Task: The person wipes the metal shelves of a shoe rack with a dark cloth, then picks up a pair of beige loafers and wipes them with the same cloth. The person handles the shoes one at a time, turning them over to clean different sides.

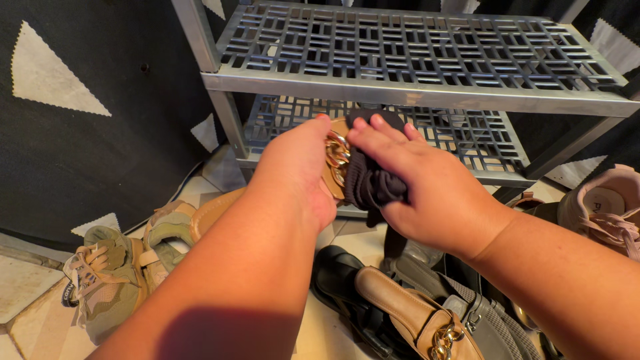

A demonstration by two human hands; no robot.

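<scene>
My left hand [297,170] grips a tan slip-on shoe with a gold chain buckle [337,157], held up in front of the lower shelf. My right hand [420,183] presses a dark cloth [370,180] against the shoe's front, beside the buckle. Most of the shoe is hidden behind both hands. A matching tan shoe with a gold chain [420,320] lies on the floor below my right forearm.
A grey metal shoe rack has an upper lattice shelf [413,53] and a lower one [467,133]. On the floor lie olive sneakers [107,280] at left, black shoes [340,280] in the middle, a pink sneaker [607,207] at right. Dark patterned fabric [87,120] hangs behind.
</scene>
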